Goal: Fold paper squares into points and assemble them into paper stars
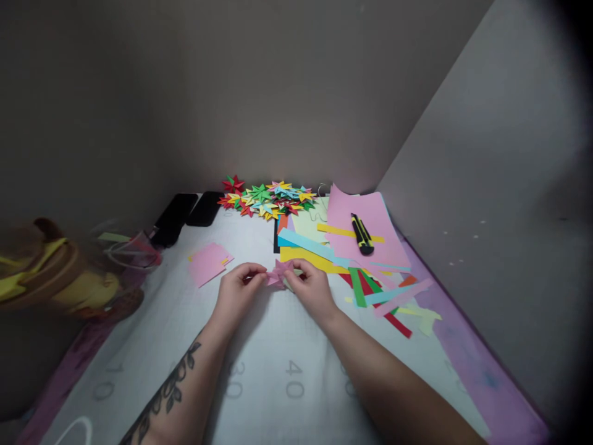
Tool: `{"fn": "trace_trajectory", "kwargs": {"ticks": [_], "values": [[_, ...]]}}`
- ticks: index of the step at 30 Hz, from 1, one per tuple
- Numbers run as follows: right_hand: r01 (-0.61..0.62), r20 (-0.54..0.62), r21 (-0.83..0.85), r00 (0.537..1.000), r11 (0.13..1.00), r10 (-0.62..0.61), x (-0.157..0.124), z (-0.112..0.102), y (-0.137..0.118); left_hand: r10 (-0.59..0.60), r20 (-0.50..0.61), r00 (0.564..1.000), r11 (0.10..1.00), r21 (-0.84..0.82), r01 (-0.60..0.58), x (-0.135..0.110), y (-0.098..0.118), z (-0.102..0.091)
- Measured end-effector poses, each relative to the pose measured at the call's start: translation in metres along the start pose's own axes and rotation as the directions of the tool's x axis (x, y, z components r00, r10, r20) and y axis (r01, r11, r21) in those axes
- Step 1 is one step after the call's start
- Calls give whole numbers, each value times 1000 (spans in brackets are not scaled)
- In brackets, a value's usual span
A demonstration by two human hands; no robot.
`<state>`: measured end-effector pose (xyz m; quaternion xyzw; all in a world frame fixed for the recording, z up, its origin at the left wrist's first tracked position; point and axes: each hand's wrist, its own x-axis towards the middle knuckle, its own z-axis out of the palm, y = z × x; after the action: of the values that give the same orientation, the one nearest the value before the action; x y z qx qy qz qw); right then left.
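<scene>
— What have we got between our hands here?

— A small pink folded paper piece (279, 274), held just above the counter (259, 371) near the middle. Our left hand (237, 290) has its grip pinched on the left edge of it, and our right hand (311, 285) has its grip pinched on the right side, thumbs and forefingers pressed together on the paper.

— How do we reckon it handles?

— Very light, thin, and easy to crease. We judge it will hold a fold but crumple or tear if we squeeze hard or pull the two sides apart. It looks matte rather than slick, so it should not slip out of dry fingers.

— Where is the best place to take hold?

— At the layered parts near the points, where the folds stack up and the paper is stiffest. A single flap would bend under the fingers. How many layers there are, we cannot tell; the piece is small and partly covered by our fingertips.

— And around it?

— Far from us, by the wall, lies a pile of finished paper stars (269, 199) in red, green, yellow and blue. To the right are coloured paper sheets and strips (370, 290), with a yellow-and-black utility knife (362, 234) lying on the pink sheet. To the left lies a loose pink paper square (207, 262), and beyond it two dark phones (188, 213).
</scene>
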<state>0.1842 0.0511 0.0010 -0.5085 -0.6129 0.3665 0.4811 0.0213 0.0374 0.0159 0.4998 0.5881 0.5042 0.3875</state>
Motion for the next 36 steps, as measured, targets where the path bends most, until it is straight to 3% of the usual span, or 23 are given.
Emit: {"fn": "trace_trajectory", "kwargs": {"ticks": [11,18,27,36], "values": [[7,-13,-28,1000,1000,-7,0,0,-2,-23,71,997,991,136,13,-3,3,-2],[53,35,-37,998,998,-52,1,-2,2,-120,111,987,993,8,120,-2,0,-1],[-110,124,111,988,988,96,1,5,4,-151,55,987,987,-47,154,-2,-2,3],[-152,192,151,974,977,122,1,6,5,-156,37,987,985,-71,158,-3,-4,5]]}}
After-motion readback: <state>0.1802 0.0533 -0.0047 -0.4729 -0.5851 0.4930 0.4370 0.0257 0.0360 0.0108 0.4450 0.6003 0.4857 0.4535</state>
